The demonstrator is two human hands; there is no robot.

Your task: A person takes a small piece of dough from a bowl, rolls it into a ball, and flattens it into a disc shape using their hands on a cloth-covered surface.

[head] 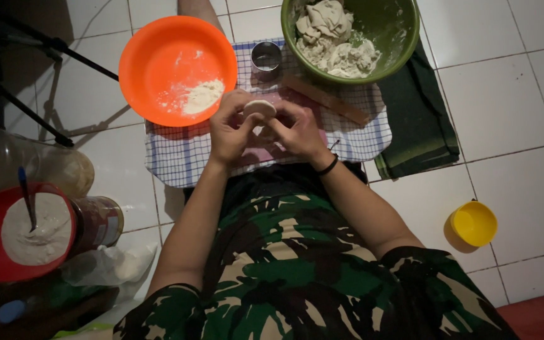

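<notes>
Floor: white square tiles (511, 107) with a checked blue-and-white cloth (177, 157) spread on them.
Green bowl: a round green plastic bowl (398, 31) at the far edge of the cloth, holding a rough pale lump of dough (335, 41).
Orange bowl: a round orange plastic bowl (158, 56) on the cloth's far left corner, with a little white flour (203, 96) inside.
Folded cloth: a dark green folded cloth (420, 126) just right of the checked one.
Left hand (231, 129): fingers curled around the small pale round disc of dough (259, 108), holding its left edge.
Right hand (297, 132): pinching the same disc from the right; a dark band sits on its wrist.
Dough disc: held between both hands, above the checked cloth, between the two bowls.
Stick: a brown wooden rolling stick (325, 99) lying beside the green bowl.
Cutter: a small round metal ring cutter (266, 58) between the bowls.
Cup: a small yellow plastic cup (473, 223) on the tiles, well apart to the right.
</notes>
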